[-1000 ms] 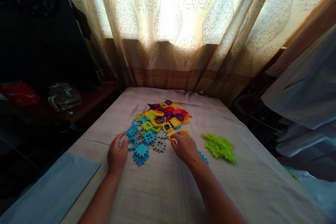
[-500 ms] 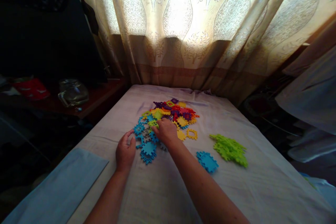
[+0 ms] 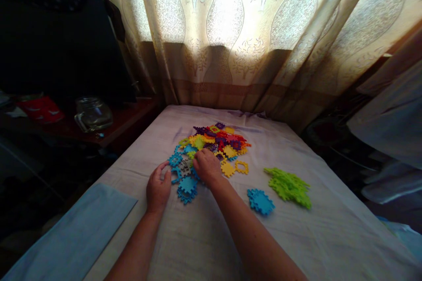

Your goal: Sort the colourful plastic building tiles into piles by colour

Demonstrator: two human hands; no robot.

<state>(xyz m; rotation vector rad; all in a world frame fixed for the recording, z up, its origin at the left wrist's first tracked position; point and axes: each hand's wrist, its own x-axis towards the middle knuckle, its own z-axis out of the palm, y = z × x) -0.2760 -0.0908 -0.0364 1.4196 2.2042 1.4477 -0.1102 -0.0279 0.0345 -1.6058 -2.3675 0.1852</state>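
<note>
My right hand (image 3: pixel 207 167) is over the front of a loose pile of colourful plastic interlocking pieces with toothed edges. Its fingers are closed and point down beside a lime green piece (image 3: pixel 191 155); the fingertips are hidden, so what they grip does not show. At the pile's left edge rests my left hand (image 3: pixel 158 188), thumb and forefinger apart, fingertips by a blue open-centred piece (image 3: pixel 175 160). Between the hands lie a grey piece (image 3: pixel 184 167) and a blue solid piece (image 3: pixel 187 184). Yellow pieces (image 3: pixel 227 169) lie right of my right hand.
A lime green heap of pieces (image 3: pixel 290 187) and a blue group (image 3: pixel 260 202) lie apart on the right of the pale sheet (image 3: pixel 198 246). A light blue flat item (image 3: pixel 72 232) lies at left. Beyond are a glass jar (image 3: pixel 94 115), a dark screen (image 3: pixel 62 52) and a curtain (image 3: pixel 224 66).
My right hand's fingers have drawn closer together and cover more of the lime green piece. The left hand stays at the pile's left edge.
</note>
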